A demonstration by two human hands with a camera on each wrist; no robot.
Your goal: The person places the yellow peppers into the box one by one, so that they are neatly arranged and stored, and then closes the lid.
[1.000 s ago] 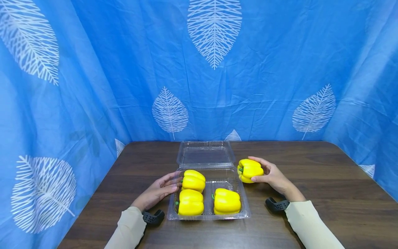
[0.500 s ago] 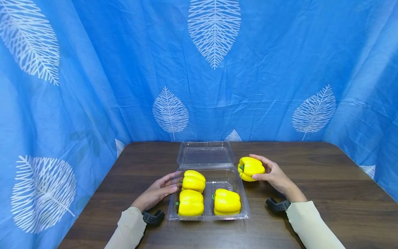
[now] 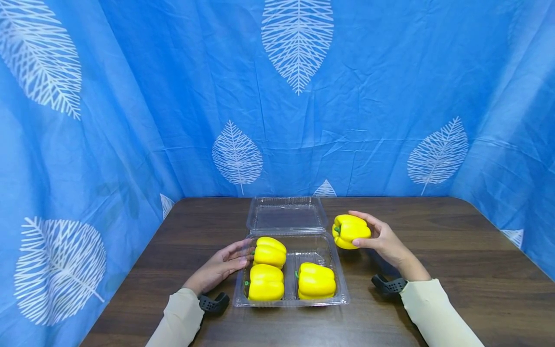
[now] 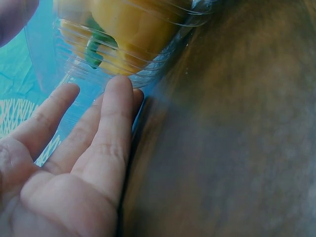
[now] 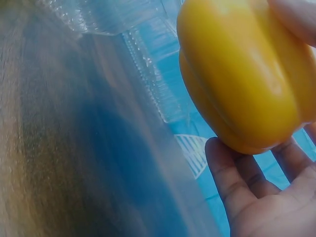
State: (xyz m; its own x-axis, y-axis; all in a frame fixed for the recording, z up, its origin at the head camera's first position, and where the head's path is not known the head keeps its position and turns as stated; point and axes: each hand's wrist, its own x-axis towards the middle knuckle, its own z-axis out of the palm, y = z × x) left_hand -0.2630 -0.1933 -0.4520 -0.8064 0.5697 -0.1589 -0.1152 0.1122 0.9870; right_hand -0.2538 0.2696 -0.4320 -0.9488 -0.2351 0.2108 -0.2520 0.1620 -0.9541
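In the head view my right hand (image 3: pixel 383 241) grips a yellow bell pepper (image 3: pixel 350 232), thumb on the near side and fingers behind. This pepper is held above the table, right of a clear plastic container (image 3: pixel 342 289), its green stem facing left. The right wrist view shows the smooth pepper (image 5: pixel 242 74) filling the grasp. My left hand (image 3: pixel 218 267) rests against the container's left wall; in the left wrist view its straight fingers (image 4: pixel 116 113) touch the plastic. Inside, two yellow peppers (image 3: pixel 266 283) lie in the left compartment and one pepper (image 3: pixel 316 281) lies at the right front.
The container's hinged lid (image 3: pixel 286 214) lies folded back toward the far edge of the dark wooden table (image 3: pixel 455 250). A blue curtain (image 3: pixel 368 96) with white leaf prints hangs behind and at the sides. Black wrist mounts (image 3: pixel 214 303) sit at both wrists.
My right hand has lifted the held pepper slightly up and away, a little to the right. My left hand and the peppers in the container have stayed put.
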